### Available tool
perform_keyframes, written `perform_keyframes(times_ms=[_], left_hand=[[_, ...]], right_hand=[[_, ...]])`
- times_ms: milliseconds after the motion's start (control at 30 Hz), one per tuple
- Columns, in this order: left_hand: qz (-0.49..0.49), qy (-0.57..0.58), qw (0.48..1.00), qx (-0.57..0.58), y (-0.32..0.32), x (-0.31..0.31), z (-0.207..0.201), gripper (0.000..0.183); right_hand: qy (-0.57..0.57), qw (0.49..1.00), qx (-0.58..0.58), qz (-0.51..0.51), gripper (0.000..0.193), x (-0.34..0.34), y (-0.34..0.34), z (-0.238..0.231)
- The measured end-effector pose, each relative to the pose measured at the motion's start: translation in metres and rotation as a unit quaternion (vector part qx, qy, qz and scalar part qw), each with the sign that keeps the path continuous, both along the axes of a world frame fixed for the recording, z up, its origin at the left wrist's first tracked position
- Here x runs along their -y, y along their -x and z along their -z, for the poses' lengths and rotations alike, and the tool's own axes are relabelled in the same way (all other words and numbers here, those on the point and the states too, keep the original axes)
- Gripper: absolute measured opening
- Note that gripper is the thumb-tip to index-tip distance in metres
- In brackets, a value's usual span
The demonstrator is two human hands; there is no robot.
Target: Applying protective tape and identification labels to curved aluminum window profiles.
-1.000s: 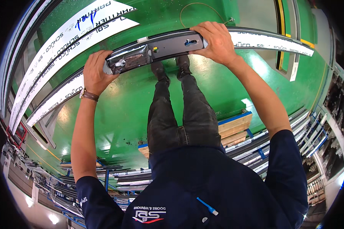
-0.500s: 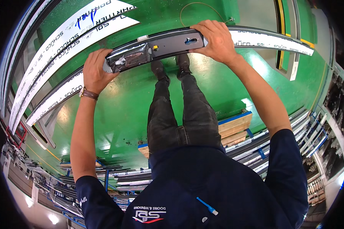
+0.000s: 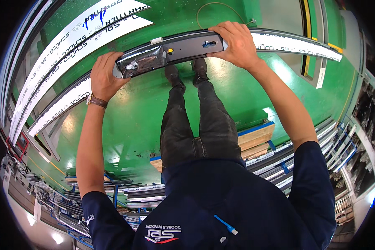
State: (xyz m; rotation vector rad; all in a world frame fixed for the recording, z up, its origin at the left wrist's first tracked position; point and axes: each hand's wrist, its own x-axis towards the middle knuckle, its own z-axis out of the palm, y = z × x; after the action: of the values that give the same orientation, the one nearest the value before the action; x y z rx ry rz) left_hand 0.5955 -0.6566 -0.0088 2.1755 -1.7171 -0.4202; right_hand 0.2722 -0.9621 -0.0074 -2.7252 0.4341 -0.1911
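A long dark profile point(image 3: 287, 43) with white printed film runs crosswise before me. Between my hands, its dark grey face point(image 3: 186, 49) shows bare of that film. My left hand point(image 3: 107, 77) is closed round the profile, thumb on the near edge and fingers over the far edge. Beside those fingertips lies a clear plastic bag point(image 3: 151, 61) with small shiny parts inside. My right hand point(image 3: 236, 45) grips the profile the same way, next to an oblong cutout point(image 3: 209, 43). A small yellow piece point(image 3: 170, 51) sits between bag and cutout. My palms hide parts of the profile.
More film-covered profiles point(image 3: 66, 54) lie at the far left. Upright frame pieces point(image 3: 320, 68) stand at the right, under the profile's end. A thin looped hose point(image 3: 198, 16) rests on the green floor point(image 3: 141, 121). Racks of long bars point(image 3: 275, 175) and wooden blocks point(image 3: 256, 135) are behind me.
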Motion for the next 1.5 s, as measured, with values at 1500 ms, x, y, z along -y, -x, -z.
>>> perform_keyframes(times_ms=[1500], left_hand=[[-0.001,-0.013,1.0,-0.007,0.0007,0.0014,-0.0013,0.078]], right_hand=[[0.004,1.0,0.004,0.002,0.075,-0.0011,0.0004,0.001]])
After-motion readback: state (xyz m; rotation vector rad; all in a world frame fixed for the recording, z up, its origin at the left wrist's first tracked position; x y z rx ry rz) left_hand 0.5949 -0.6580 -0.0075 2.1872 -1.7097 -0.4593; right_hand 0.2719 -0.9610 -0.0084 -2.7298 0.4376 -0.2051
